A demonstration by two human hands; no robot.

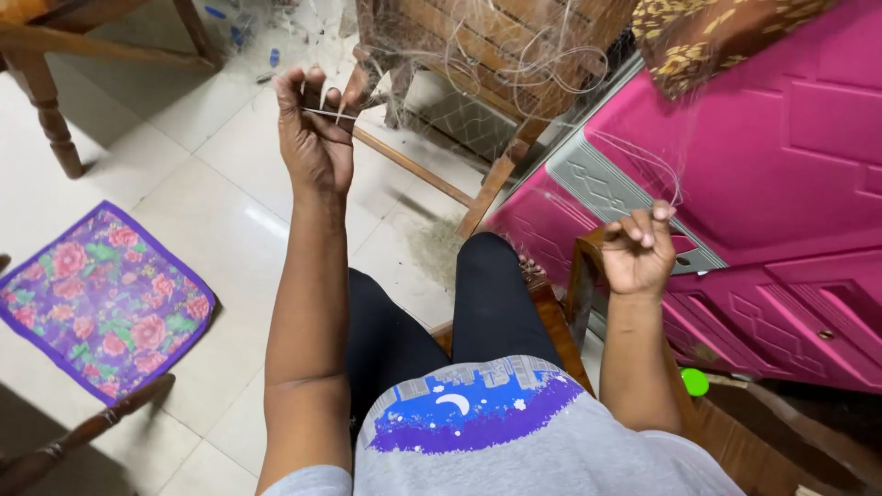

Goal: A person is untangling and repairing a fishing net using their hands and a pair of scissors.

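Mostly hard to read: the fishing net (478, 64) is so fine it fades against the wooden chair (501, 55) it's draped over, and its edges can't be traced. Chair is cut off at the top of frame. Same w/ the thin line (634, 152) that loops up from the right hand; only parts of it show against the pink cabinet (781, 165). Where it ends, can't tell.

Left hand (317, 138) is raised, arm stretched fwd, fingers closed to a pinch on a short pale strand (326, 113) pulled taut between thumb and fingertips, right at the net's lower edge. Right hand (638, 253) sits lower and nearer the body, fingers curled shut, pinching the thin line at the fingertips.

Net looks pale, almost clear, w/ tangled whitish loops up top and a greyish mesh hanging toward the tile floor (211, 184).

Person is seated, dark trousers, grey shirt w/ a blue-purple print. Floral purple cloth (101, 298) lies flat on the floor, left, well apart from the hands. Small green round thing (695, 381) near the cabinet base, partly hidden. Patterned brown-yellow cloth (717, 32) top right, cut off.
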